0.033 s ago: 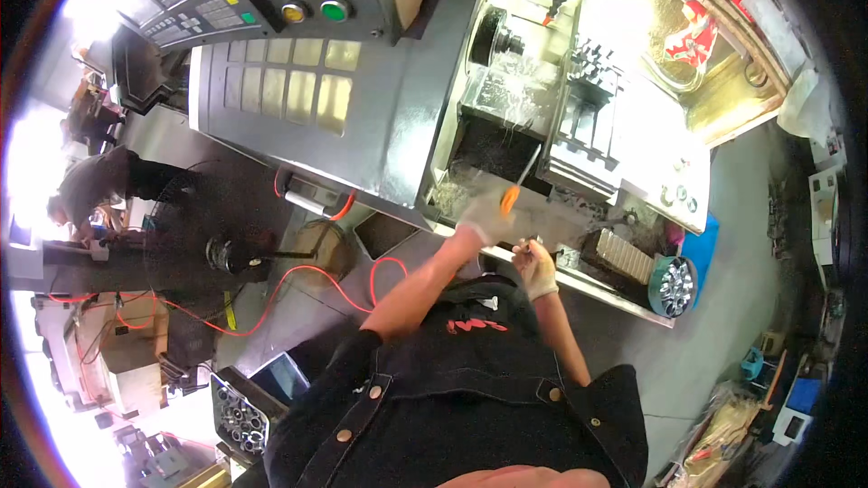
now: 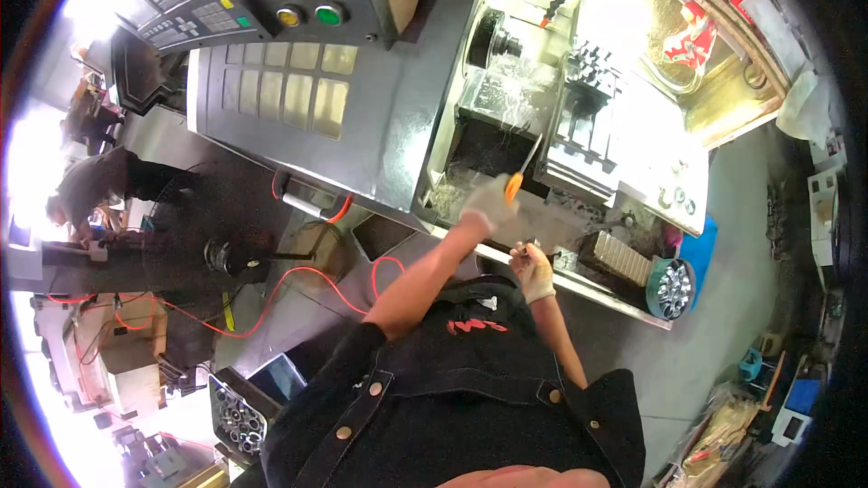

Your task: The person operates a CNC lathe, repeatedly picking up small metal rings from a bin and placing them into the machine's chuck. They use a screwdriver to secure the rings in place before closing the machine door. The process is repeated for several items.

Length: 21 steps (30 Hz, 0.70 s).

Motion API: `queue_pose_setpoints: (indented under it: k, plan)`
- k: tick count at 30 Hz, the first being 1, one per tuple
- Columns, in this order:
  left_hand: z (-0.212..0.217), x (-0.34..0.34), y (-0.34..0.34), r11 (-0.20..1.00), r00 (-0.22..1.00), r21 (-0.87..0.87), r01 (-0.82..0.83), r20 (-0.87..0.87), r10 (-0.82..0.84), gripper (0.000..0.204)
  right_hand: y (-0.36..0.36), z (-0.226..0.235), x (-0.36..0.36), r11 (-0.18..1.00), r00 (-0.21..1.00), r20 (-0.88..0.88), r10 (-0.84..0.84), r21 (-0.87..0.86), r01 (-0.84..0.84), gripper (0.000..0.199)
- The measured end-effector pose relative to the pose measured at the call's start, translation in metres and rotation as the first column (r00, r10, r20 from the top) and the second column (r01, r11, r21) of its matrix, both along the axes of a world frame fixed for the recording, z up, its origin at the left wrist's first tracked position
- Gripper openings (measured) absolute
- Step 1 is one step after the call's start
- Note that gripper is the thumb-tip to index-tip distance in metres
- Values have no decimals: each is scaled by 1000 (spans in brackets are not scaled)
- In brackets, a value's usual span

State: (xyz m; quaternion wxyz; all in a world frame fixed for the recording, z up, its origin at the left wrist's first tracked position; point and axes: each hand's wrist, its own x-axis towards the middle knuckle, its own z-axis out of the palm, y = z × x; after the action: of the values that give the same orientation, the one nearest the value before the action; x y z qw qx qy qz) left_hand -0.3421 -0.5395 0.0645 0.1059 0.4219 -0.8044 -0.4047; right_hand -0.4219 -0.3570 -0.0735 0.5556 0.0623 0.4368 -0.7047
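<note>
My left hand (image 2: 488, 204), in a pale glove, is closed round the orange handle of a long thin tool that looks like a screwdriver (image 2: 514, 187). Its metal shaft points up and away, into the open bay of a lathe (image 2: 570, 208), beside the tool slide (image 2: 579, 167). Nearer to me, over the machine's front edge, my gloved right hand (image 2: 533, 273) has thumb and fingers pinched together. A small dark metal piece (image 2: 529, 249) seems to sit at its fingertips, too small to name. Farther back is the lathe's chuck (image 2: 488, 39).
At the bay's right stand a ribbed tan block (image 2: 621, 254) and a round green tub (image 2: 672, 289) of shiny metal parts. A control panel (image 2: 199, 0) and grey sliding door (image 2: 389, 117) rise at left. A red hose (image 2: 298, 269) crosses the floor; a person (image 2: 99, 181) bends at far left.
My left hand has shifted slightly up and away with the orange-handled tool, and shows less blurred. My right hand keeps its pinch almost in place.
</note>
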Motion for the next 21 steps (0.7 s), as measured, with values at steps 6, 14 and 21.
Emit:
queue_pose_setpoints:
  k: [6, 14, 21]
  plan:
    - [39, -120, -93, 998, 993, 16, -68, 93, 66, 30, -1, 4, -35, 999, 999, -16, -49, 23, 49, 16]
    - [-11, -138, -101, 991, 991, -65, -119, 48, 122, 36, -26, 73, -71, 994, 965, 260, -5, -104, 33, 23]
    - [-41, -80, -84, 969, 951, -33, -243, -202, 232, 28, -134, 93, -128, 833, 913, -56, 403, -391, -392, 29]
